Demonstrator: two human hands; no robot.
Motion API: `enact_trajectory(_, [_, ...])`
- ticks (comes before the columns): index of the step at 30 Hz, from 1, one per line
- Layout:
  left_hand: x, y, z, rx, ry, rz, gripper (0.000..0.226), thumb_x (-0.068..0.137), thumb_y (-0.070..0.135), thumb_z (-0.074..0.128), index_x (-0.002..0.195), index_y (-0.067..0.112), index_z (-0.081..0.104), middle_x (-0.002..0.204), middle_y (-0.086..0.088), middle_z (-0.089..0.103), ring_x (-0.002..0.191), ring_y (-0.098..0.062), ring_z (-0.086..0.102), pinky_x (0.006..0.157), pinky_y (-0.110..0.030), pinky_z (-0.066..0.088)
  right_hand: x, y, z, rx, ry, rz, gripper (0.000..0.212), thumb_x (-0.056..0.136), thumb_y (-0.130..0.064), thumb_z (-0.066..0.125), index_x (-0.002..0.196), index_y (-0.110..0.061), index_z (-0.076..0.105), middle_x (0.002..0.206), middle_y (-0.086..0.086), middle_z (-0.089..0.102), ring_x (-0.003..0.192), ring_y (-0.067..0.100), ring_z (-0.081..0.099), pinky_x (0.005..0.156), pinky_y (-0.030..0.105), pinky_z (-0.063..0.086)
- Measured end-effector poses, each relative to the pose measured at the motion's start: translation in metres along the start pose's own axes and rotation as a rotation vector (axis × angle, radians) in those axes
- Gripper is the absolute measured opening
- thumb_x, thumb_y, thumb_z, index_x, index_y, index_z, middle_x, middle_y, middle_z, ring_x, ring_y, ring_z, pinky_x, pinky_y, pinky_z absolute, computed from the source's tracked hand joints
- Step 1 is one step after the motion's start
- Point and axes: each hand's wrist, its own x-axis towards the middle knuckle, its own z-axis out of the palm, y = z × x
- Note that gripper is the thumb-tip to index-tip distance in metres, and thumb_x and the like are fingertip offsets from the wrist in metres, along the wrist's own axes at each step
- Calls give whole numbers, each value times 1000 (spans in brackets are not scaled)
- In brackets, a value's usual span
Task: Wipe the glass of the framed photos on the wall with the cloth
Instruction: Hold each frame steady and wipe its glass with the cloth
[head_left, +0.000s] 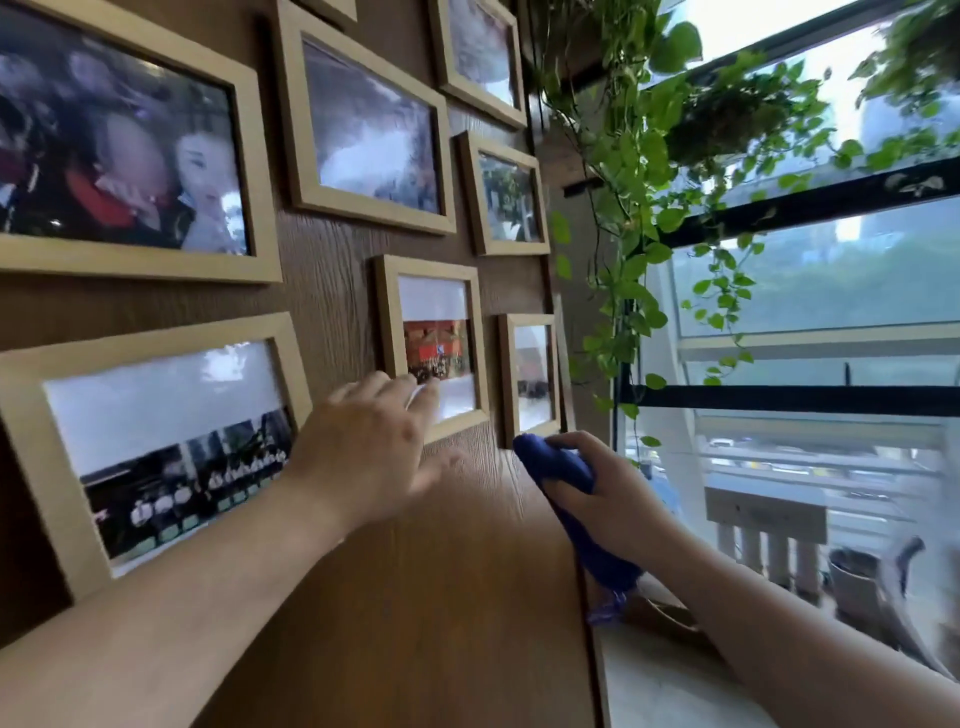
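While the blue cloth sits bunched in the right hand, it is off the glass, held just below the lower corner of the narrow frame at the right edge of the wall. The right fingers wrap closed around the cloth, and a loose tail of it hangs down under the wrist towards the sill. The left hand is spread flat and holds nothing; its fingertips rest on the lower part of the small upright frame, whose picture shows a red and dark band across a white ground. That frame hangs just beside the narrow one, the two apart by a strip of bare panel.

All the frames are of pale wood and hang on a dark brown wood-grain wall. To the lower left, close beside the left forearm, is a wide frame with a row of small figures under a pale sky. Above it hangs a large frame with a dark, blurred picture. Further right and high up are a landscape frame, another frame cut by the top edge, and a smaller upright frame below that. Their glass catches pale reflections.

Beyond the wall's edge, trailing green vines hang in front of a large window with dark bars. A dark pot stands low by the window, blurred.
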Motion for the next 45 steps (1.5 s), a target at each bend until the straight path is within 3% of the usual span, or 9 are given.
enact_trajectory(8, [71,-49,12,325,-12,-111,96,78,75,16,148,10,9,153,-22,27,141,-42,18,110,-56,27,98,-11,14,83,64,-91,33,88,-35,60,115,-45,44,96,-13,63,73,2,61,60,26,49])
enact_trajectory(21, [129,-71,52,459,-38,-133,108,76,81,17,145,3,-12,158,-21,-9,144,-36,-12,115,-59,3,214,-49,44,-99,220,-389,43,87,-38,58,123,-47,37,109,-8,55,81,10,50,56,22,40])
enact_trajectory(24, [130,-74,55,479,-26,-193,114,71,85,20,141,4,-19,159,-19,-10,145,-34,-11,116,-56,0,229,-49,48,-181,273,-546,50,85,-32,60,129,-40,37,112,-1,56,85,20,57,60,35,51])
enact_trajectory(26, [128,-76,54,501,-20,-209,115,67,87,16,141,5,-18,159,-17,-10,146,-31,-8,117,-54,1,237,-50,51,-247,317,-653,53,83,-29,63,132,-33,43,110,3,58,82,22,59,52,28,44])
enact_trajectory(28, [128,-76,54,500,-35,-213,118,66,87,20,145,5,-5,159,-17,-2,146,-30,2,117,-54,5,242,-49,56,-310,367,-759,52,83,-28,63,133,-26,48,108,7,59,80,22,58,51,23,32])
enact_trajectory(32, [129,-76,55,486,-33,-198,115,67,83,35,146,1,21,157,-18,19,143,-31,22,115,-57,17,253,-40,62,-373,417,-917,48,85,-29,54,133,-26,52,104,13,57,78,27,56,49,27,34])
enact_trajectory(36, [127,-76,56,541,-67,-224,117,66,87,26,147,4,13,158,-16,16,144,-29,19,115,-56,16,270,-4,45,-437,392,-814,50,82,-30,63,130,-29,53,99,12,57,78,31,57,51,35,45])
enact_trajectory(39, [125,-78,56,589,-72,-234,121,63,92,16,148,9,-2,160,-11,1,146,-24,4,117,-52,7,274,19,36,-426,398,-733,49,82,-30,60,130,-25,53,98,12,56,81,31,56,52,31,39])
enact_trajectory(45, [128,-84,59,594,-54,-196,125,60,94,21,149,7,7,160,-12,7,145,-26,12,116,-56,11,252,-9,69,-378,335,-979,57,85,-33,61,138,-25,42,104,10,50,81,25,50,54,32,41])
